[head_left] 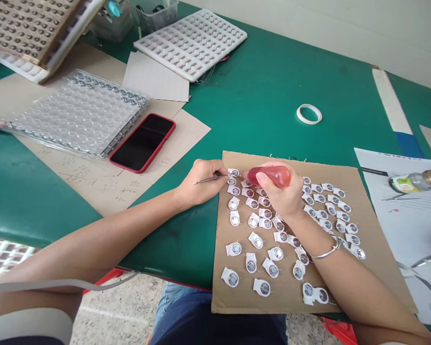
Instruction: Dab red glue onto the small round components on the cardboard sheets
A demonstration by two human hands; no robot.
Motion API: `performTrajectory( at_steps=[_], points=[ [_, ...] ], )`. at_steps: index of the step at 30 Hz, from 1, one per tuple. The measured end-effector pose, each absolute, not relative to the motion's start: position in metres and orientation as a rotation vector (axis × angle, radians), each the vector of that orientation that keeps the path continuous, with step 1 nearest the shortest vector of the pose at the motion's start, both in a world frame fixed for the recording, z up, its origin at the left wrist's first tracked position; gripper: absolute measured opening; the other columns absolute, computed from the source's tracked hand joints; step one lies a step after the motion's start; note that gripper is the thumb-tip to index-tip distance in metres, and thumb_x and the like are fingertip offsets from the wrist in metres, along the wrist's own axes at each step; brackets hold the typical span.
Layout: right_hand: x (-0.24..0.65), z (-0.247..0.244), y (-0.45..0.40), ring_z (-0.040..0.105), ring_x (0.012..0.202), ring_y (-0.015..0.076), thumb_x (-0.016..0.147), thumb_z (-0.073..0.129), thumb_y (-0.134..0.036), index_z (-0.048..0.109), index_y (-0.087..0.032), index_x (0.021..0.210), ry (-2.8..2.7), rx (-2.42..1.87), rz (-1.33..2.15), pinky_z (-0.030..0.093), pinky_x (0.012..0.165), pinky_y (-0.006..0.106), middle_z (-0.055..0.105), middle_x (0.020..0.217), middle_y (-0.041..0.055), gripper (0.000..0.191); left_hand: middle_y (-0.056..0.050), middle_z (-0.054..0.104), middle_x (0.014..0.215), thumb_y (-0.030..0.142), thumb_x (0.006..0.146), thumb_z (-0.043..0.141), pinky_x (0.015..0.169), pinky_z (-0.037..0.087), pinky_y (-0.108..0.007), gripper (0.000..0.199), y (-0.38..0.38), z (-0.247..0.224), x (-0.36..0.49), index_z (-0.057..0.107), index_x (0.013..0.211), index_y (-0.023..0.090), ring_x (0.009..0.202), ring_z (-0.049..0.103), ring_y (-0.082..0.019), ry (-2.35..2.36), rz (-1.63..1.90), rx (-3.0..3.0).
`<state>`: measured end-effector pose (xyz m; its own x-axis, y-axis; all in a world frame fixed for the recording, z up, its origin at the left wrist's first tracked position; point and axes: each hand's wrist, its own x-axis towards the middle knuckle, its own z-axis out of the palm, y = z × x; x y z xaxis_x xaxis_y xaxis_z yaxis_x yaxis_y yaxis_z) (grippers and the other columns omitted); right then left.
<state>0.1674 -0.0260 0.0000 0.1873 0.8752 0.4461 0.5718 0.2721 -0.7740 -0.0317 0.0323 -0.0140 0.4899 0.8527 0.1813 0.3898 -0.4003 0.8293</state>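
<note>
Left hand (201, 184): fingers pinched nearly closed on a thin metal tool (206, 180), at the cardboard sheet's (233, 301) far-left corner.
Right hand (283, 196): fingers curled around a red squeeze bottle (277, 176), above the sheet's far side, its tip hidden.
White-tabbed discs (233, 204): scattered across the sheet, some touching.
Squeeze risk: too hard a press could flood a disc or drip onto neighbours.
Tool risk: a slip could nudge a disc askew.
Arm risk: the bracelet (326, 254), low over the sheet's right half, could drag discs together.
Phone (142, 143): left of the sheet, out of harm's way.
</note>
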Motion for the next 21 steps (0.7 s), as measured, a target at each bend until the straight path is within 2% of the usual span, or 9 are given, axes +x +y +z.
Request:
performTrajectory(
  at_steps=[21],
  points=[
    [0.1624,0.001,-0.0253,0.063,0.081,0.0141,0.072,0.067,-0.032,0.059,-0.021,0.088,-1.538,-1.384,0.393,0.053,0.075,0.031,0.066,0.087,0.002,0.02,0.001,0.064,0.064,0.016,0.07,0.059,0.048,0.038,-0.02,0.005,0.0351,-0.0135,-0.0302,0.063,0.067,0.015,0.056,0.055,-0.01,1.063,0.793,1.878]
  ],
)
